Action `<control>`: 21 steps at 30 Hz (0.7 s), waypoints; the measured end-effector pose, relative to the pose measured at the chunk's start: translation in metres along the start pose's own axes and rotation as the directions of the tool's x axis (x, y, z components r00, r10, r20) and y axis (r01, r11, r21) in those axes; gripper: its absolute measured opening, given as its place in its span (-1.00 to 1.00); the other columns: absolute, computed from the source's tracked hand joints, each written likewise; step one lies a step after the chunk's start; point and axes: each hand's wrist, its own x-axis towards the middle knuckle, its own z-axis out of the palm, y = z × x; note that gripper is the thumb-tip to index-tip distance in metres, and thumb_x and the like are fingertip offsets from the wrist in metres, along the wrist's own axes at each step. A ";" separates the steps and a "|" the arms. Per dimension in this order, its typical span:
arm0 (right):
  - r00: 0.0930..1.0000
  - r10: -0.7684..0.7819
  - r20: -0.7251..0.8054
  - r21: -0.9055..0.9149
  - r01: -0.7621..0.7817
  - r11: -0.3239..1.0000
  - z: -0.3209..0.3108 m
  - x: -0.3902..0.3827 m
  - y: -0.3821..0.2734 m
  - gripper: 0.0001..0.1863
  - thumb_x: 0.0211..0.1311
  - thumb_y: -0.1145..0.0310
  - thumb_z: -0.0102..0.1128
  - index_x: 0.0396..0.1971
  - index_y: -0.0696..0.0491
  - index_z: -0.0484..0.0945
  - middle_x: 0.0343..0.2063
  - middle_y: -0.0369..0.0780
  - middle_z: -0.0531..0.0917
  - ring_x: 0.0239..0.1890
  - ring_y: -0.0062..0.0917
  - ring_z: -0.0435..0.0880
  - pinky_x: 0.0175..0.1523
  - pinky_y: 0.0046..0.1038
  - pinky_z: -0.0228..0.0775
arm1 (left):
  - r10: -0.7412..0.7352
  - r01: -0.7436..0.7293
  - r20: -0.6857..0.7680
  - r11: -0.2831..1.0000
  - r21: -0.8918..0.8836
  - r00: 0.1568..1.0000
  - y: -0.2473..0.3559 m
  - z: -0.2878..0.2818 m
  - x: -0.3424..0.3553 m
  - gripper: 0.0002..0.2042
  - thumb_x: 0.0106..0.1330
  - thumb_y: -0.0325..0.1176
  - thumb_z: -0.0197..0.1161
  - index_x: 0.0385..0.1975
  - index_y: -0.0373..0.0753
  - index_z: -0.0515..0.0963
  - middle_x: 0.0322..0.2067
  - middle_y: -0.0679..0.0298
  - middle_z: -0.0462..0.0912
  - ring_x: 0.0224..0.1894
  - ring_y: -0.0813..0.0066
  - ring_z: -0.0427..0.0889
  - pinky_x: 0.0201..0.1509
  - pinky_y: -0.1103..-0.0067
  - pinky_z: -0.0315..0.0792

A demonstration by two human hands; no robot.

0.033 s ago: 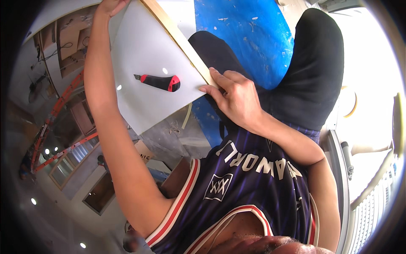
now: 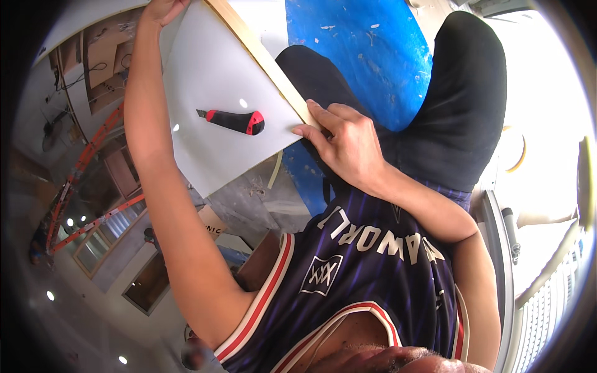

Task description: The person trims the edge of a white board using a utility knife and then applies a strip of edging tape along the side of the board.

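Note:
A white board [image 2: 221,68] lies across my bent, dark-clad legs, with a long pale wooden strip [image 2: 261,59] running diagonally along its right side. My right hand [image 2: 345,140] grips the lower end of this strip at the board's corner, thumb on the board's side and index finger over the strip. At the top edge of the picture, my left hand [image 2: 165,11] is closed near the board's far end and the strip's upper part; what its fingertips hold is partly out of view. A red and black utility knife [image 2: 233,121], blade out, rests on the board between my arms.
A blue, paint-spattered sheet [image 2: 360,43] covers the floor beyond my legs. An orange ladder [image 2: 81,171] stands at left among panels and cables. A narrow pale strip [image 2: 273,171] lies below the board. At right are a yellow ring [image 2: 515,149] and a grey metal rail [image 2: 494,248].

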 end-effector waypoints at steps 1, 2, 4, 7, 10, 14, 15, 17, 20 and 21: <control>1.000 0.014 0.005 0.014 -0.014 1.000 0.000 0.001 -0.001 -0.49 0.34 0.17 0.54 0.05 0.31 0.75 -0.55 -0.10 0.60 -0.45 -0.20 0.68 -0.39 -0.17 0.51 | 0.018 -0.019 -0.043 0.999 -0.042 0.999 -0.004 0.002 -0.005 -0.34 0.17 -0.71 0.46 0.31 -0.20 0.43 0.00 0.24 0.67 0.12 0.37 0.71 0.13 0.48 0.69; 1.000 0.028 0.011 0.027 -0.028 0.999 0.000 0.001 -0.001 -0.49 0.33 0.16 0.54 0.05 0.30 0.75 -0.55 -0.10 0.61 -0.44 -0.20 0.69 -0.39 -0.17 0.51 | 0.034 -0.041 -0.087 0.996 -0.083 0.996 -0.008 0.004 -0.008 -0.31 0.17 -0.70 0.46 0.33 -0.19 0.41 0.01 0.23 0.66 0.14 0.36 0.70 0.14 0.48 0.68; 0.999 0.039 0.008 0.026 -0.039 0.999 0.001 0.001 0.000 -0.50 0.32 0.15 0.55 0.04 0.28 0.76 -0.55 -0.11 0.61 -0.45 -0.21 0.69 -0.40 -0.17 0.51 | 0.053 -0.062 -0.083 0.992 -0.109 0.995 -0.017 -0.002 -0.011 -0.29 0.15 -0.71 0.46 0.34 -0.19 0.40 0.01 0.22 0.65 0.17 0.36 0.68 0.16 0.50 0.67; 0.996 0.086 0.020 0.034 -0.087 0.996 0.001 0.000 -0.003 -0.51 0.31 0.13 0.56 0.01 0.26 0.77 -0.55 -0.12 0.61 -0.49 -0.22 0.68 -0.41 -0.18 0.50 | 0.086 -0.098 -0.093 0.986 -0.132 0.992 -0.027 -0.009 -0.012 -0.29 0.15 -0.71 0.47 0.33 -0.19 0.40 0.00 0.21 0.66 0.16 0.35 0.68 0.18 0.52 0.67; 0.993 0.117 0.026 0.016 -0.118 0.993 0.002 -0.001 -0.005 -0.53 0.32 0.11 0.56 -0.03 0.23 0.78 -0.57 -0.13 0.60 -0.54 -0.23 0.66 -0.43 -0.17 0.49 | 0.083 -0.087 -0.056 0.993 -0.078 0.995 -0.027 -0.006 -0.006 -0.33 0.16 -0.70 0.50 0.29 -0.20 0.42 -0.02 0.20 0.66 0.11 0.36 0.71 0.18 0.51 0.67; 0.989 0.137 0.051 0.030 -0.138 0.990 0.000 0.000 -0.007 -0.54 0.33 0.06 0.55 -0.05 0.17 0.80 -0.61 -0.15 0.56 -0.59 -0.25 0.63 -0.45 -0.18 0.46 | -0.006 0.002 0.058 0.997 0.083 0.998 -0.001 -0.001 0.001 -0.43 0.19 -0.67 0.53 0.20 -0.21 0.48 -0.06 0.20 0.69 0.03 0.38 0.74 0.15 0.51 0.67; 0.988 0.146 0.045 0.040 -0.148 0.988 0.001 -0.001 -0.007 -0.55 0.33 0.05 0.55 -0.05 0.16 0.80 -0.61 -0.15 0.55 -0.60 -0.26 0.62 -0.45 -0.18 0.46 | -0.022 0.014 0.068 0.993 0.118 0.997 0.003 0.000 0.004 -0.45 0.20 -0.66 0.54 0.18 -0.22 0.49 -0.06 0.21 0.69 0.02 0.38 0.74 0.14 0.51 0.67; 0.986 0.164 0.031 0.058 -0.165 0.985 0.003 -0.002 -0.007 -0.55 0.32 0.03 0.56 -0.07 0.13 0.81 -0.62 -0.16 0.54 -0.62 -0.27 0.60 -0.46 -0.18 0.45 | -0.050 0.033 0.088 0.981 0.191 0.995 0.010 0.003 0.011 -0.49 0.21 -0.65 0.55 0.14 -0.24 0.52 -0.07 0.21 0.70 0.01 0.39 0.75 0.12 0.52 0.67; 0.987 0.162 0.006 0.038 -0.162 0.986 0.006 -0.003 -0.008 -0.51 0.32 0.03 0.56 -0.02 0.17 0.80 -0.61 -0.16 0.55 -0.62 -0.27 0.60 -0.46 -0.20 0.44 | -0.084 0.065 0.080 0.974 0.216 0.993 0.017 0.009 0.014 -0.54 0.22 -0.65 0.55 0.09 -0.27 0.55 -0.09 0.22 0.71 -0.01 0.41 0.75 0.09 0.53 0.67; 0.986 0.166 0.004 0.029 -0.166 0.986 0.006 -0.004 -0.008 -0.49 0.32 0.03 0.55 0.00 0.18 0.79 -0.61 -0.15 0.55 -0.61 -0.27 0.60 -0.46 -0.20 0.44 | -0.096 0.072 0.086 0.966 0.247 0.992 0.017 0.009 0.016 -0.55 0.22 -0.65 0.55 0.08 -0.28 0.56 -0.09 0.22 0.71 -0.02 0.42 0.75 0.09 0.54 0.67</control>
